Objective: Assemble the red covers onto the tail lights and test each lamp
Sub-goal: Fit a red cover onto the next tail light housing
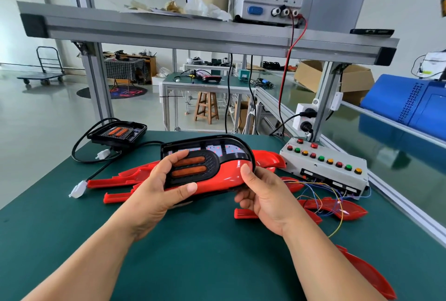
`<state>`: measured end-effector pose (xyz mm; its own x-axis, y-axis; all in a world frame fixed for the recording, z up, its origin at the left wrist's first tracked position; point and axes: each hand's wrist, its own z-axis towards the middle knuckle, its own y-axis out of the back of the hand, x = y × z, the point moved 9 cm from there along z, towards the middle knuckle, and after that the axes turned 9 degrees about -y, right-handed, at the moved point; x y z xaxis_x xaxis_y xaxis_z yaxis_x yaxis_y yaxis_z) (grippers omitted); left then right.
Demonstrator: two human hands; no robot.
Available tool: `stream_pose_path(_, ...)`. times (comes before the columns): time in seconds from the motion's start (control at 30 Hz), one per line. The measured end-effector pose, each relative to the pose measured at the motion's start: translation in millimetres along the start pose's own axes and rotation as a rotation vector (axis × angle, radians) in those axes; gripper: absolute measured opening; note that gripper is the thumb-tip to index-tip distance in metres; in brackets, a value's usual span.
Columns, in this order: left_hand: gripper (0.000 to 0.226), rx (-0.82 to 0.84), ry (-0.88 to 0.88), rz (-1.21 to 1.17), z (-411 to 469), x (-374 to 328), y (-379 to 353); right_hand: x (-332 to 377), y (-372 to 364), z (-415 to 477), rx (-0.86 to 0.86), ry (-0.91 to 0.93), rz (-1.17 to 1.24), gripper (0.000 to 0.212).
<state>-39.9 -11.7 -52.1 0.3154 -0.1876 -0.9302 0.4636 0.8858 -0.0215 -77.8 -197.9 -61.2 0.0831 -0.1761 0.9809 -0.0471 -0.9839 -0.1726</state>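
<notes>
A tail light (207,160) with a red cover (224,172) seated on it is held above the green tabletop (193,252), gripped at its left end by the left hand (164,187) and at its right end by the right hand (263,197). Loose covers (125,177) are spread beneath it and partly hidden by it. A second light (117,132) lies far left; a button box (325,165) with coloured wires (321,194) sits to the right.

We see open green mat (193,252) near us; loose red covers (135,175), coloured wires (321,194) and the button box (325,163) crowd the far side.
</notes>
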Motion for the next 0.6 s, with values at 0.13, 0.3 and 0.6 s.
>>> stream_pose_path(0.13,0.055,0.025,-0.028,0.097,-1.5,-5.9,-1.7,-0.2,3.9,1.5,-0.082,0.03,-0.063,0.052)
stream_pose_path(0.3,0.023,-0.008,-0.072,0.325,0.5,-10.2,-1.2,-2.5,7.6,2.9,-0.141,0.028,-0.086,0.068)
stream_pose_path(0.6,0.025,-0.08,-0.074,0.387,-1.5,-9.3,-2.2,-4.8,5.6,2.6,-0.131,0.003,-0.094,0.054)
